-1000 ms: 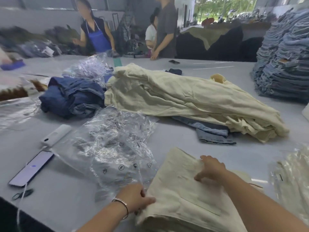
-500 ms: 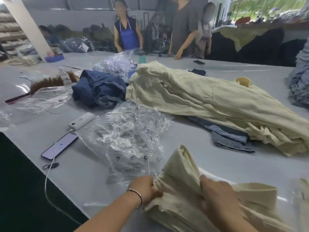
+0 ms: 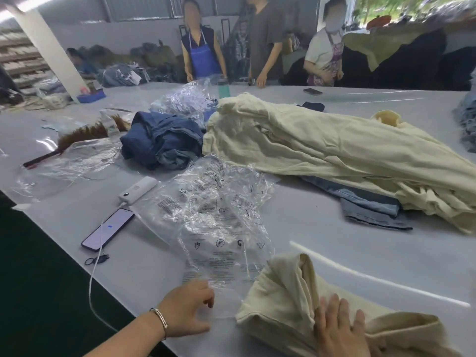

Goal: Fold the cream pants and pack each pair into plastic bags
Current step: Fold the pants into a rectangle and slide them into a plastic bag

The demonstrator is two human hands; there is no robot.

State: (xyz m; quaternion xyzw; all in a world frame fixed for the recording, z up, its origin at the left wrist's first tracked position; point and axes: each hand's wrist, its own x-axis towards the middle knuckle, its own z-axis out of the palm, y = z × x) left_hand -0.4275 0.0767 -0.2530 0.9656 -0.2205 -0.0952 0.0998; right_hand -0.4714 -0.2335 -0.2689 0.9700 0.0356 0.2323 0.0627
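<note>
The folded pants [image 3: 291, 300] are pressed flat on the table [image 3: 360, 251] by the right hand [image 3: 337, 331], fingers straight. Just left of the pants, the near edge of a plastic bag [image 3: 221, 228] is met by the left hand [image 3: 188, 309], fingers curled; whether it is pinched cannot be told. Beyond the pants a cream pile [image 3: 322, 148] is heaped, with a phone [image 3: 108, 229] far left of them.

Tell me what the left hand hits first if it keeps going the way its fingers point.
The left hand points forward and right, fingertips at the near edge of the plastic bag. It would likely meet that bag first; the folded pants lie just right of that line.
</note>
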